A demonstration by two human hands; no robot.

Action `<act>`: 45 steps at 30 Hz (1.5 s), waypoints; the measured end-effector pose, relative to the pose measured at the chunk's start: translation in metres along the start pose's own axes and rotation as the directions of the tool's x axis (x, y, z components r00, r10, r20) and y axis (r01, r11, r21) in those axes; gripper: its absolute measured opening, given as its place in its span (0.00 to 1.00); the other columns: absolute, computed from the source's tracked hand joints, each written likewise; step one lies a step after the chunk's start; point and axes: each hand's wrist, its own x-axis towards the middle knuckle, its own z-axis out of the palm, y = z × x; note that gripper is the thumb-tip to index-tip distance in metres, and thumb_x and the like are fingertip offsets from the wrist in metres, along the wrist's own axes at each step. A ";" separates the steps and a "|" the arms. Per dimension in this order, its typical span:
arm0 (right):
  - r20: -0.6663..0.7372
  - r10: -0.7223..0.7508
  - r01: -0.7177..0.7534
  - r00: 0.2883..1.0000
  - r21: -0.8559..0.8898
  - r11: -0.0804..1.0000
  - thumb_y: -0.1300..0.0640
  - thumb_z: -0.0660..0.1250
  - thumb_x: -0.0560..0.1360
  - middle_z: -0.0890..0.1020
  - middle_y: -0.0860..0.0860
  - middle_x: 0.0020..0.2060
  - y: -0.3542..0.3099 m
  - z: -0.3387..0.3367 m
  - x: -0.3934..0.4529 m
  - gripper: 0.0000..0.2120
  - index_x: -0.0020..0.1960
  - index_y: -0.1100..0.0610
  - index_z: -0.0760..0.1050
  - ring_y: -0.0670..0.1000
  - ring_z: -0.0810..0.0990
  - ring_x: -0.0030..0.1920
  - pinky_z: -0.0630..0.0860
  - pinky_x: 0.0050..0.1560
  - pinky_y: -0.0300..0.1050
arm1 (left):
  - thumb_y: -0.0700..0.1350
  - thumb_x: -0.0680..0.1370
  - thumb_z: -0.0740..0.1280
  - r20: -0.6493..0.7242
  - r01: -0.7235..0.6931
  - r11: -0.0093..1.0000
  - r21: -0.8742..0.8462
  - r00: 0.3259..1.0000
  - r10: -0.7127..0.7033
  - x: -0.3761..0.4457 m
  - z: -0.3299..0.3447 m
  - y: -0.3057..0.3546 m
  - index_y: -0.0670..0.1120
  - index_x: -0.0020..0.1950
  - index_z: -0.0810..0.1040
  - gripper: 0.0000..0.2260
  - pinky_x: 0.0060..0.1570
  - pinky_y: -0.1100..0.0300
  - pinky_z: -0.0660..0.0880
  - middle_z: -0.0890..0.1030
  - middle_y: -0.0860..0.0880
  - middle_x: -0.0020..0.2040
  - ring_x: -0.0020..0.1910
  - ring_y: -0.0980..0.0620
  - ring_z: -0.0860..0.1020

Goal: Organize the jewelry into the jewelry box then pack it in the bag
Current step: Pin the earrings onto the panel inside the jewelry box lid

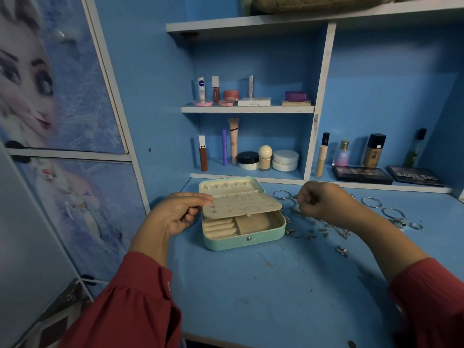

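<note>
A mint-green jewelry box (244, 241) lies open on the blue desk (276, 292), its cream earring panel (242, 204) raised over the lower compartments. My left hand (175, 213) pinches the panel's left edge, where a small earring (214, 207) hangs. Over the loose jewelry to the right of the box, my right hand (319, 200) has its fingers curled around something small that I cannot make out. Silver butterfly pieces (342, 251), bangles (371, 202) and rings (416, 226) lie scattered on the desk right of the box. No bag is in view.
Shelves behind the box hold cosmetics: tubes, jars (285, 160), bottles (374, 150) and two dark palettes (361, 175). A cabinet with a cartoon print (62, 96) stands on the left. The desk's front edge runs below my sleeves.
</note>
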 end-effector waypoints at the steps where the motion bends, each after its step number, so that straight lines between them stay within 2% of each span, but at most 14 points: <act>1: 0.002 0.004 -0.004 1.000 0.021 1.000 0.63 0.68 0.72 0.77 0.47 0.35 -0.002 -0.001 0.000 0.08 0.40 0.50 0.76 0.43 0.73 0.34 0.70 0.33 0.29 | 0.31 0.74 0.68 0.001 0.003 1.000 -0.002 1.000 -0.003 0.000 0.000 0.000 0.38 0.44 0.81 0.05 0.16 0.71 0.61 0.75 0.45 0.35 0.18 0.60 0.65; 6: 0.068 0.010 -0.012 0.998 0.025 1.000 0.64 0.67 0.74 0.74 0.41 0.28 -0.003 -0.002 -0.002 0.09 0.44 0.51 0.81 0.35 0.73 0.28 0.68 0.30 0.26 | 0.31 0.74 0.67 0.001 0.005 1.000 -0.006 1.000 -0.005 -0.001 0.000 0.000 0.38 0.44 0.81 0.05 0.16 0.71 0.62 0.76 0.44 0.36 0.18 0.60 0.65; 9: 0.070 0.021 -0.021 0.997 0.009 1.000 0.57 0.71 0.74 0.71 0.41 0.22 -0.002 -0.002 -0.001 0.08 0.37 0.47 0.79 0.37 0.70 0.26 0.67 0.29 0.27 | 0.31 0.74 0.67 0.004 0.005 1.000 -0.004 1.000 -0.005 -0.002 0.001 0.001 0.38 0.44 0.81 0.05 0.16 0.71 0.62 0.76 0.44 0.37 0.19 0.60 0.65; 11: 0.077 0.036 -0.038 0.996 0.022 0.999 0.56 0.73 0.72 0.74 0.41 0.24 -0.002 -0.003 -0.001 0.08 0.36 0.47 0.78 0.38 0.71 0.27 0.67 0.29 0.27 | 0.31 0.74 0.67 0.001 0.005 1.000 -0.003 1.000 -0.005 -0.002 0.001 0.001 0.38 0.44 0.81 0.05 0.16 0.71 0.62 0.76 0.44 0.36 0.18 0.60 0.65; 13: 0.078 0.063 -0.067 0.995 0.057 0.996 0.57 0.74 0.71 0.79 0.43 0.31 -0.004 -0.004 -0.001 0.05 0.39 0.49 0.80 0.39 0.74 0.32 0.69 0.31 0.28 | 0.31 0.74 0.67 -0.001 0.008 1.000 -0.003 1.000 -0.008 -0.002 0.001 0.001 0.38 0.44 0.81 0.05 0.16 0.71 0.62 0.76 0.45 0.36 0.18 0.60 0.65; 17: -0.035 0.140 -0.131 0.990 0.186 0.974 0.57 0.76 0.69 0.83 0.49 0.37 -0.005 -0.004 0.000 0.04 0.41 0.51 0.80 0.45 0.78 0.36 0.74 0.36 0.38 | 0.31 0.74 0.68 0.005 0.013 1.000 -0.005 1.000 -0.013 -0.003 0.001 0.002 0.38 0.44 0.81 0.04 0.16 0.71 0.62 0.76 0.45 0.35 0.18 0.60 0.65; 19: -0.121 0.163 -0.118 0.979 0.311 0.943 0.58 0.76 0.69 0.84 0.50 0.36 -0.011 -0.003 0.002 0.04 0.42 0.53 0.81 0.41 0.78 0.33 0.75 0.35 0.35 | 0.31 0.74 0.68 0.006 0.012 1.000 -0.005 1.000 -0.012 -0.003 0.001 0.001 0.38 0.44 0.81 0.04 0.16 0.71 0.62 0.77 0.47 0.31 0.19 0.60 0.65; 21: -0.196 0.167 -0.062 0.966 0.452 0.890 0.59 0.76 0.68 0.84 0.49 0.36 -0.021 0.000 0.005 0.05 0.42 0.54 0.82 0.40 0.80 0.34 0.77 0.40 0.34 | 0.31 0.74 0.68 0.004 0.007 1.000 -0.008 1.000 -0.007 -0.003 0.001 0.001 0.38 0.44 0.81 0.04 0.16 0.71 0.61 0.76 0.49 0.27 0.18 0.60 0.65; 23: -0.220 0.148 -0.003 0.964 0.548 0.836 0.61 0.76 0.68 0.84 0.49 0.35 -0.035 0.005 0.009 0.05 0.41 0.55 0.82 0.39 0.81 0.34 0.77 0.40 0.30 | 0.31 0.74 0.67 0.000 0.004 1.000 -0.009 1.000 -0.004 -0.002 0.001 0.001 0.38 0.43 0.82 0.05 0.16 0.71 0.61 0.76 0.49 0.26 0.18 0.60 0.65; 27: -0.134 0.093 0.003 0.987 0.587 0.810 0.63 0.75 0.68 0.84 0.48 0.34 -0.066 0.020 0.023 0.05 0.40 0.55 0.81 0.39 0.81 0.34 0.75 0.40 0.30 | 0.31 0.73 0.68 0.003 -0.001 1.000 0.001 1.000 0.001 -0.001 0.000 0.001 0.38 0.44 0.82 0.05 0.16 0.71 0.61 0.76 0.48 0.27 0.19 0.60 0.65; 33: 0.039 0.010 -0.026 0.999 0.432 0.902 0.60 0.76 0.68 0.81 0.43 0.33 -0.111 0.054 0.049 0.04 0.42 0.56 0.83 0.35 0.75 0.29 0.68 0.34 0.27 | 0.32 0.72 0.70 0.011 -0.010 1.000 0.020 1.000 0.010 -0.002 -0.001 0.001 0.37 0.46 0.81 0.04 0.17 0.71 0.61 0.74 0.51 0.23 0.19 0.61 0.65; 37: 0.117 -0.005 -0.037 0.993 0.353 0.935 0.61 0.75 0.69 0.82 0.47 0.37 -0.122 0.073 0.058 0.05 0.45 0.55 0.85 0.39 0.75 0.36 0.69 0.34 0.29 | 0.32 0.73 0.69 0.012 -0.012 1.000 0.021 1.000 0.012 -0.001 -0.001 0.000 0.38 0.45 0.81 0.04 0.17 0.71 0.60 0.73 0.52 0.23 0.19 0.61 0.65; 41: 0.113 0.004 -0.049 0.994 0.396 0.917 0.63 0.74 0.69 0.81 0.47 0.35 -0.121 0.079 0.061 0.05 0.41 0.54 0.83 0.40 0.75 0.35 0.68 0.31 0.24 | 0.31 0.73 0.68 0.002 -0.013 1.000 0.024 1.000 0.013 -0.001 0.000 0.001 0.40 0.43 0.81 0.05 0.16 0.71 0.59 0.73 0.52 0.24 0.19 0.61 0.64; 45: 0.094 0.006 -0.049 0.996 0.461 0.886 0.63 0.74 0.69 0.80 0.46 0.33 -0.120 0.082 0.061 0.06 0.39 0.54 0.81 0.42 0.77 0.36 0.70 0.33 0.25 | 0.31 0.74 0.68 0.012 -0.013 0.999 0.029 1.000 0.012 -0.002 0.000 0.001 0.41 0.43 0.81 0.06 0.16 0.72 0.59 0.73 0.53 0.23 0.19 0.61 0.64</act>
